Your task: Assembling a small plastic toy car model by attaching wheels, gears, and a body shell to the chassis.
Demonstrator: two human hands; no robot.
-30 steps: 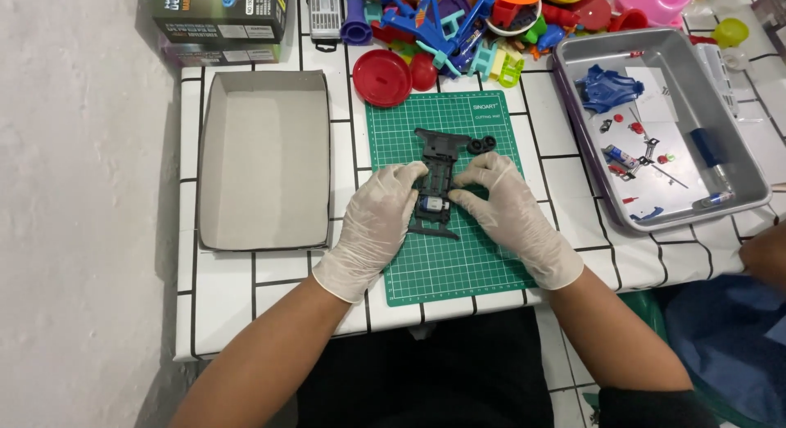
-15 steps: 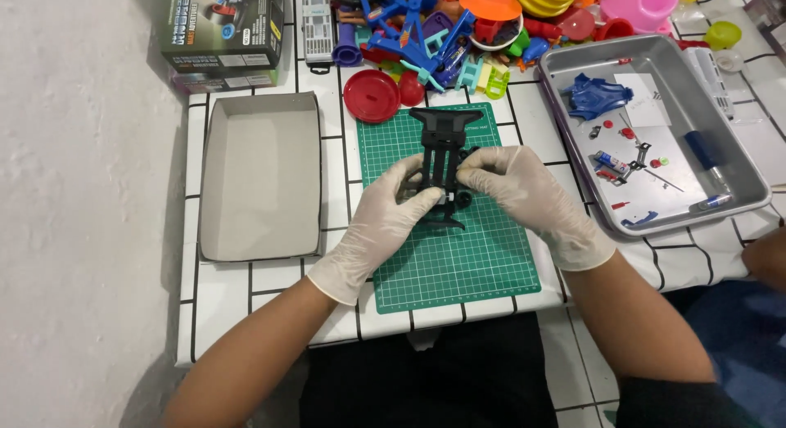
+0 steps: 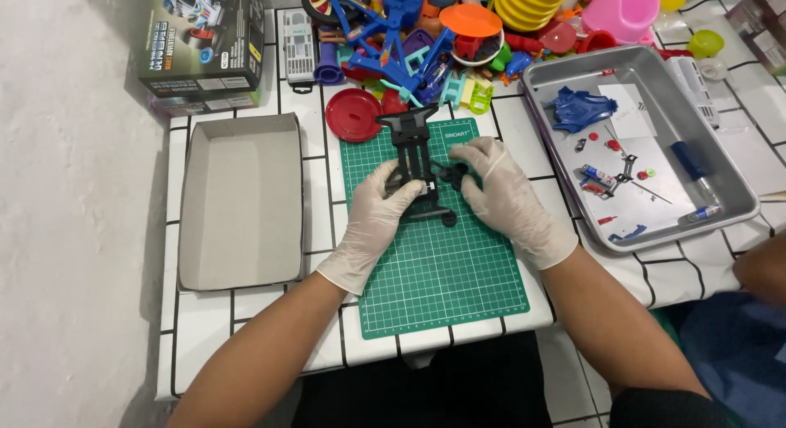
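Note:
A black toy-car chassis [image 3: 417, 154] lies lengthwise on a green cutting mat [image 3: 438, 272]. My left hand [image 3: 375, 219], in a white glove, grips the chassis on its left side near the middle. On the right side, my gloved right hand [image 3: 501, 195] pinches a small black part [image 3: 455, 177] against the chassis. A black wheel [image 3: 448, 219] shows at the chassis's near end.
An empty grey cardboard box lid [image 3: 241, 207] lies left of the mat. A metal tray [image 3: 655, 141] to the right holds a blue car body, a screwdriver and small parts. Colourful plastic toys [image 3: 458, 35] and a red lid [image 3: 352, 114] crowd the back. Another person's arm [image 3: 761, 268] shows at right.
The view has shifted, so the mat and my hands sit lower in the frame. Both hands stay on the chassis, and my right hand now works at its right side.

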